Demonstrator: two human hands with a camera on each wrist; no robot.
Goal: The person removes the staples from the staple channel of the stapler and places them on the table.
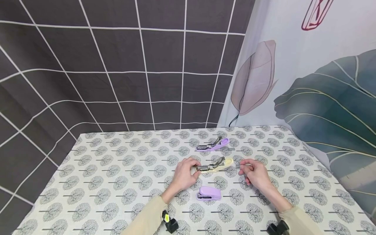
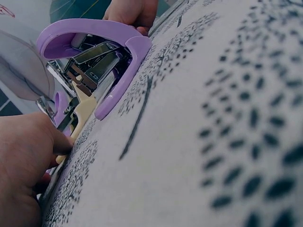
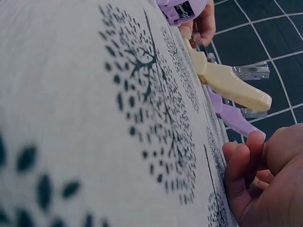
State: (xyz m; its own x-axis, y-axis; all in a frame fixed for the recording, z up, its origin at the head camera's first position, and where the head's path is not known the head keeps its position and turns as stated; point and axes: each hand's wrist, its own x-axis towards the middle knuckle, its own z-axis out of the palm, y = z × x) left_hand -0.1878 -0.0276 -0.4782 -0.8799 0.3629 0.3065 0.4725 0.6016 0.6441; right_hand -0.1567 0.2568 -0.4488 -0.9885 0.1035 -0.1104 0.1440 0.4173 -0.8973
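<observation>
My left hand (image 1: 185, 173) grips the front end of a cream-yellow stapler (image 1: 225, 162), whose top is swung open with its metal parts showing. Just right of that stapler, my right hand (image 1: 257, 174) has its thumb and fingers bent together around the end of a small grey staple strip (image 1: 238, 165). The strip is hidden by the fingers in the right wrist view. Nearer to me lies a closed purple stapler (image 1: 210, 193). Behind the yellow one is another purple stapler (image 1: 212, 146), opened the same way.
A second grey staple strip (image 1: 231, 149) lies by the far purple stapler. The tablecloth (image 1: 117, 189) has a tree print. A dark gridded curtain (image 1: 117, 65) hangs behind the table, and a pale leaf-printed curtain (image 1: 282, 65) hangs at the right.
</observation>
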